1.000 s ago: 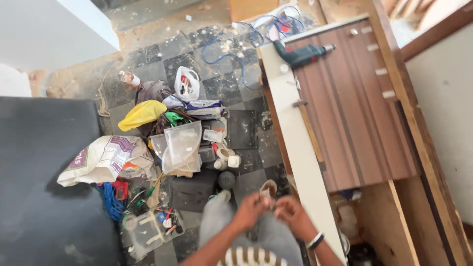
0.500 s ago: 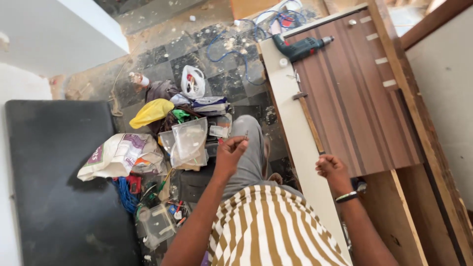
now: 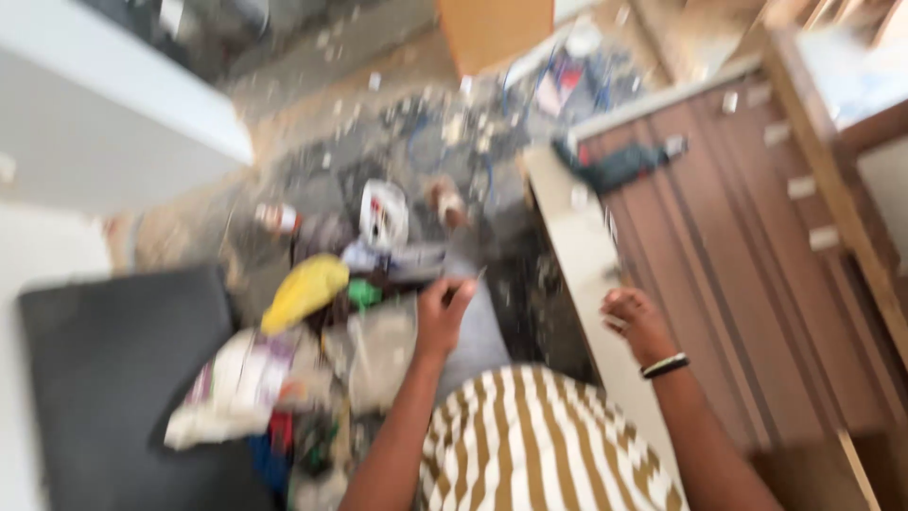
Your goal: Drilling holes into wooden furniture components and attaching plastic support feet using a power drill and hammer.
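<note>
— Clutter on the floor far left: a yellow bag (image 3: 305,291), then the left hand (image 3: 441,315) pinching a thin dark object (image 3: 463,283), too blurred to name.
— And the right hand (image 3: 636,322)? Curled shut over the pale board (image 3: 591,312), drill (image 3: 615,166) beyond.
</note>
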